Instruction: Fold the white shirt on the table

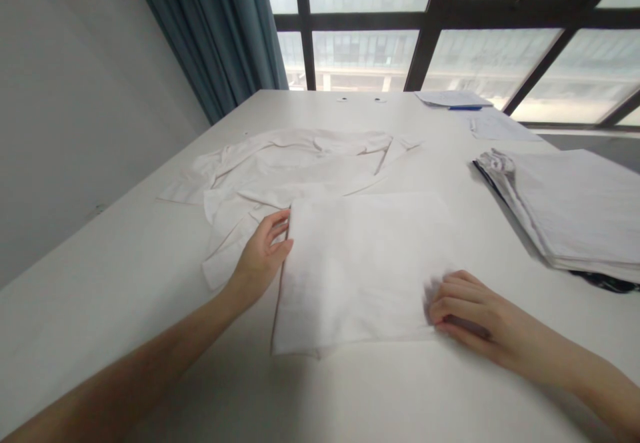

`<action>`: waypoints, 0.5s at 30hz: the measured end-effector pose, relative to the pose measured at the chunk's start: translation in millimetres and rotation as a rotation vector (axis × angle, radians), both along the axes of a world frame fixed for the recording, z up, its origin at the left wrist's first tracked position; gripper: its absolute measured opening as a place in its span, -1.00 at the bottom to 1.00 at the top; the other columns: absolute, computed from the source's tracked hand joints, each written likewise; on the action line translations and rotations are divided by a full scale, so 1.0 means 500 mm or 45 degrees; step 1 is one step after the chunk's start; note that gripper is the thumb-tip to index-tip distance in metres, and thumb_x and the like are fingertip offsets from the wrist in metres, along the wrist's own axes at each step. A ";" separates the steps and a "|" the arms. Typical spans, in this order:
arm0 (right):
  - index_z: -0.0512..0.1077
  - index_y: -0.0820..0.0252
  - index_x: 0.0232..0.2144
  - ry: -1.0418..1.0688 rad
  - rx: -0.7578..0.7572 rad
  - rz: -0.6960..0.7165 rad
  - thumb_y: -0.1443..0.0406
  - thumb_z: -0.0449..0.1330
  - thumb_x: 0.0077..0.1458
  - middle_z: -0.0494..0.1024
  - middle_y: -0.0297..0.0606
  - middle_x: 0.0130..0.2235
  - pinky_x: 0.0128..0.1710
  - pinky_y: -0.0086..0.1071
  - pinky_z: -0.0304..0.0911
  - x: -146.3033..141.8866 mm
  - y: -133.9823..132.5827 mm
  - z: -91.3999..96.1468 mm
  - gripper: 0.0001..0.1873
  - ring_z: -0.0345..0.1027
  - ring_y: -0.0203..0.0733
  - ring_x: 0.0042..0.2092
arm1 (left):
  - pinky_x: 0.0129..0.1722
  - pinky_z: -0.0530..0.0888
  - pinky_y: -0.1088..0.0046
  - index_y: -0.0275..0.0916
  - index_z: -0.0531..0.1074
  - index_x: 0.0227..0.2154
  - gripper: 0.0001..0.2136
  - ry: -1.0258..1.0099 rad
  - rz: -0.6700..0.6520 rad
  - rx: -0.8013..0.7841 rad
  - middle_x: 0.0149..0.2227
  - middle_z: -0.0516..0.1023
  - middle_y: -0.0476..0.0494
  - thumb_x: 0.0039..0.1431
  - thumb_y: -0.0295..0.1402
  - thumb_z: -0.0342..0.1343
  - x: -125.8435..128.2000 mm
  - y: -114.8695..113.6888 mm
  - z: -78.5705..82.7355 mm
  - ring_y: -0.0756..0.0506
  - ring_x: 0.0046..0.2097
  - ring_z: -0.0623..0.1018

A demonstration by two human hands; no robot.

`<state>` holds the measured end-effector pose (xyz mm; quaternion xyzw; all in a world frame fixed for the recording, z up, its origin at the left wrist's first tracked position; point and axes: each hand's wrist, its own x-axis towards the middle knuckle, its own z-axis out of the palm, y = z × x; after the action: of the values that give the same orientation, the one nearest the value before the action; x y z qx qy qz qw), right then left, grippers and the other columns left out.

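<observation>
Probably, the folded white cloth (pixel 360 269) is best treated as light, soft and limp rather than fragile, with layers that may slip apart unless they are taken together at the side edges or near corners. It is laid flat between the hands, its left edge touched by the loosely curved, open left hand (pixel 261 256), while its near right corner is pinched in the curled, slightly blurred right hand (pixel 483 316). A plain, roughly square panel is presented, faintly creased, with loose white fabric (pixel 300 159) spread just beyond the left hand.
</observation>
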<state>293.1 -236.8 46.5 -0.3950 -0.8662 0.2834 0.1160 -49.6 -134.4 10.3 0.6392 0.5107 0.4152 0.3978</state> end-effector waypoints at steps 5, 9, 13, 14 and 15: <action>0.38 0.09 -0.29 0.060 -0.024 -0.014 0.32 0.08 0.27 0.46 -0.28 -0.30 -0.08 -0.21 0.16 0.009 -0.001 -0.001 -0.91 0.33 -0.19 -0.22 | 0.02 0.48 0.28 -0.29 0.32 0.12 -0.51 0.227 -0.033 -0.026 0.10 0.41 -0.25 0.13 -0.24 0.08 -0.003 -0.003 0.007 -0.15 0.05 0.47; 0.36 0.10 -0.30 0.042 -0.044 0.010 0.32 0.07 0.28 0.45 -0.29 -0.31 -0.05 -0.18 0.13 0.009 -0.001 0.001 -0.91 0.32 -0.19 -0.22 | -0.04 0.48 0.31 -0.28 0.28 0.19 -0.50 0.478 -0.120 0.097 -0.12 0.51 -0.13 0.17 -0.28 0.05 -0.005 -0.009 0.010 -0.07 -0.19 0.51; 0.38 0.09 -0.30 0.068 -0.066 0.016 0.31 0.08 0.28 0.46 -0.29 -0.32 -0.03 -0.16 0.13 0.004 -0.001 0.001 -0.90 0.33 -0.20 -0.23 | -0.10 0.46 0.33 -0.24 0.31 0.18 -0.54 0.694 -0.126 0.243 -0.22 0.49 -0.10 0.21 -0.34 0.00 -0.004 -0.011 0.010 -0.07 -0.25 0.47; 0.39 0.09 -0.30 0.074 -0.078 0.025 0.31 0.08 0.28 0.46 -0.29 -0.32 -0.02 -0.16 0.12 0.003 -0.001 0.000 -0.89 0.33 -0.20 -0.24 | -0.13 0.46 0.35 -0.24 0.30 0.18 -0.55 0.710 -0.121 0.249 -0.26 0.48 -0.09 0.21 -0.35 -0.01 -0.003 -0.010 0.009 -0.07 -0.28 0.46; 0.39 0.09 -0.30 0.077 -0.095 0.039 0.30 0.07 0.29 0.47 -0.29 -0.32 -0.01 -0.15 0.12 0.001 0.000 -0.002 -0.89 0.34 -0.19 -0.23 | -0.16 0.46 0.37 -0.23 0.30 0.18 -0.55 0.720 -0.112 0.250 -0.30 0.47 -0.07 0.21 -0.36 -0.01 -0.003 -0.010 0.009 -0.06 -0.31 0.45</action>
<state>293.7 -237.1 45.6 -0.3772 -0.8570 0.3289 0.1229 -50.9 -139.3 14.9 0.7864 0.5303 0.2506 0.1938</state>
